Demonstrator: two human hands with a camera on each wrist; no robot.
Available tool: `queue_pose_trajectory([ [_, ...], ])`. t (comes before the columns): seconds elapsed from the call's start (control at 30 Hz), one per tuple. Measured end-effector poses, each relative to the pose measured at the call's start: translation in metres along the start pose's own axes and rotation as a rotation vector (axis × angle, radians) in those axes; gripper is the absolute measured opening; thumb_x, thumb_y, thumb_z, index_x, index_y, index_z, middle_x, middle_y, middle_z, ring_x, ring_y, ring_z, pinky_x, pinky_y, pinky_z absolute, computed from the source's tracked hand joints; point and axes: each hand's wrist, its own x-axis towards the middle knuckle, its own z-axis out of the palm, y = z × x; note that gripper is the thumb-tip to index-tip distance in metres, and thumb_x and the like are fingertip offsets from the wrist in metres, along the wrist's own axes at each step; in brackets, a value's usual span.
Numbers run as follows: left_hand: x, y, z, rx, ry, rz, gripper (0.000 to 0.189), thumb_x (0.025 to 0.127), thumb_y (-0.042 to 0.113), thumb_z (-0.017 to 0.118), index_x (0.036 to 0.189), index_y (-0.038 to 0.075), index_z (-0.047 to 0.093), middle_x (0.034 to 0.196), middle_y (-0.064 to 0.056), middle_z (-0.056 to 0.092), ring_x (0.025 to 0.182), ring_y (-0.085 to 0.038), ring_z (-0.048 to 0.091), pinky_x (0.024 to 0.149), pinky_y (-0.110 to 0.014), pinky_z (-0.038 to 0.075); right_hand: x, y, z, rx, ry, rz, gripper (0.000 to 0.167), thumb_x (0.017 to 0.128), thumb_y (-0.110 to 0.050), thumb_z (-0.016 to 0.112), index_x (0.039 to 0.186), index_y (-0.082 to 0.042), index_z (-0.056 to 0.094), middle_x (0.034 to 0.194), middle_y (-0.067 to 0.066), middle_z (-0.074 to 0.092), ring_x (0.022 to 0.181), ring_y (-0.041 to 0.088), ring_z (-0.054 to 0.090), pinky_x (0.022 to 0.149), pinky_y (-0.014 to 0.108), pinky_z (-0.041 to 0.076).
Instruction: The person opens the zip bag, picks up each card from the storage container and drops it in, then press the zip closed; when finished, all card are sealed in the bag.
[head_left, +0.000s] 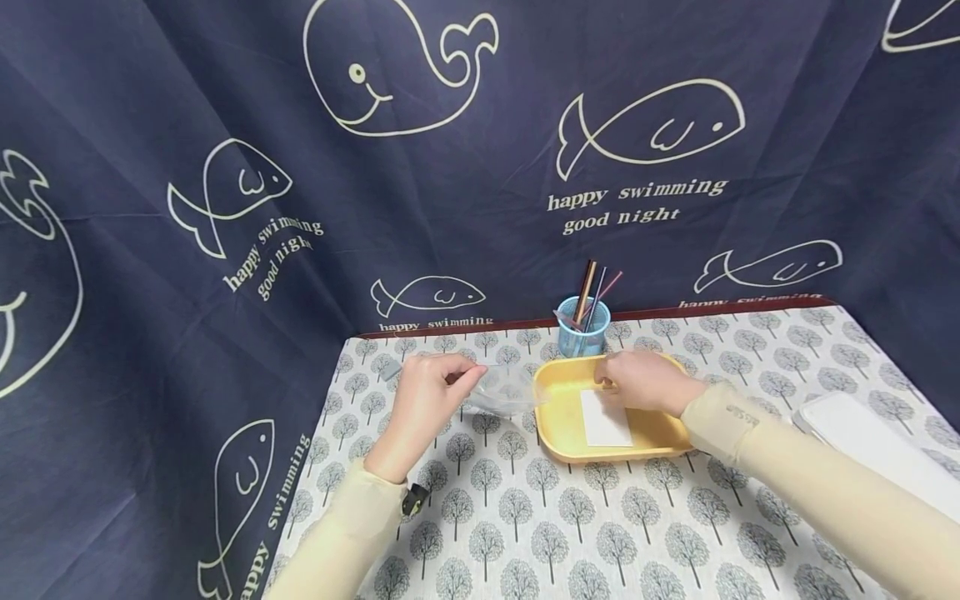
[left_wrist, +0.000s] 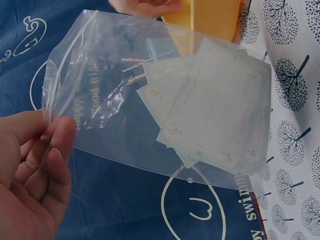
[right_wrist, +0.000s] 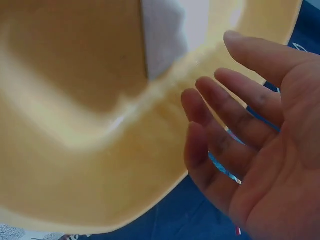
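Observation:
My left hand pinches a clear zip bag at its zip edge. Seen from the left wrist, the bag hangs beside the thumb and fingers, and several pale cards with ornate borders lie fanned inside it. Over the far side of a yellow tray is my right hand. In the right wrist view that hand has loosely bent fingers and holds nothing. A white stack or card lies in the tray, near the right fingertips.
Behind the tray stands a blue mesh cup with pencils or pens in it. A white flat object lies at the right, beside the right forearm. A small grey item sits left of the left hand. A dark fish-print curtain rises behind the table.

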Motion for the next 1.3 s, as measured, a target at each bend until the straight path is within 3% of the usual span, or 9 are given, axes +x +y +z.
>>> queue_pose_trajectory([
  [0.27,0.000,0.002,-0.001,-0.002,-0.016,-0.011,0.010,0.093,0.010,0.080,0.083,0.010,0.081,0.081,0.002,0.078,0.060,-0.001,0.061,0.058,-0.019,0.054,-0.001,-0.001,0.013,-0.002,-0.088,0.050,0.041,0.076,-0.031,0.092,0.105,-0.009,0.072,0.088,-0.003,0.061,0.071,0.012,0.057,0.069,0.037,0.056],
  [0.43,0.000,0.002,-0.001,-0.001,-0.018,-0.015,0.010,0.093,0.011,0.080,0.084,0.010,0.081,0.080,0.002,0.078,0.058,-0.001,0.060,0.057,-0.019,0.053,-0.004,-0.006,0.013,0.009,-0.128,0.084,0.067,0.072,-0.038,0.095,0.124,-0.004,0.069,0.114,0.011,0.067,0.083,0.020,0.065,0.081,0.046,0.059],
  [0.67,0.000,0.004,-0.002,0.002,-0.015,-0.010,0.010,0.093,0.012,0.080,0.083,0.012,0.081,0.080,0.002,0.077,0.059,-0.001,0.060,0.057,-0.019,0.053,-0.010,-0.005,0.019,0.024,-0.159,0.113,0.093,0.066,-0.042,0.097,0.142,-0.003,0.059,0.145,0.029,0.052,0.103,0.041,0.068,0.093,0.057,0.055],
  [0.77,0.000,0.005,-0.003,0.002,-0.015,-0.015,0.009,0.093,0.013,0.080,0.084,0.012,0.081,0.081,0.002,0.078,0.060,0.000,0.062,0.058,-0.019,0.054,-0.010,-0.004,0.022,0.025,-0.162,0.115,0.094,0.065,-0.040,0.098,0.142,-0.005,0.058,0.142,0.026,0.054,0.097,0.036,0.068,0.090,0.055,0.057],
  [0.9,0.000,0.005,-0.002,0.006,-0.021,-0.023,0.009,0.093,0.012,0.080,0.085,0.012,0.081,0.082,0.002,0.078,0.061,0.000,0.063,0.059,-0.018,0.054,-0.009,-0.004,0.024,0.017,-0.155,0.099,0.088,0.064,-0.038,0.099,0.136,-0.006,0.060,0.121,0.013,0.058,0.080,0.021,0.062,0.077,0.046,0.059],
  [1.0,0.000,0.005,-0.002,0.006,-0.021,-0.021,0.009,0.093,0.012,0.080,0.085,0.012,0.082,0.082,0.002,0.078,0.062,0.000,0.064,0.059,-0.018,0.054,-0.009,-0.005,0.024,0.003,-0.146,0.092,0.084,0.063,-0.038,0.100,0.130,-0.004,0.062,0.112,0.010,0.057,0.077,0.019,0.059,0.073,0.044,0.058],
  [1.2,-0.001,0.004,-0.001,0.002,-0.019,-0.023,0.008,0.093,0.012,0.080,0.085,0.011,0.082,0.082,0.002,0.078,0.063,0.000,0.064,0.059,-0.019,0.055,-0.011,-0.006,0.023,-0.009,-0.122,0.099,0.087,0.062,-0.038,0.100,0.130,0.002,0.063,0.122,0.019,0.056,0.084,0.028,0.064,0.079,0.048,0.060],
  [1.3,-0.001,0.004,-0.001,0.006,-0.021,-0.028,0.008,0.093,0.012,0.080,0.086,0.011,0.082,0.083,0.002,0.078,0.062,0.000,0.063,0.059,-0.019,0.054,-0.012,-0.006,0.024,-0.014,-0.103,0.095,0.086,0.061,-0.037,0.100,0.128,0.003,0.063,0.119,0.018,0.056,0.080,0.025,0.062,0.075,0.044,0.060],
])
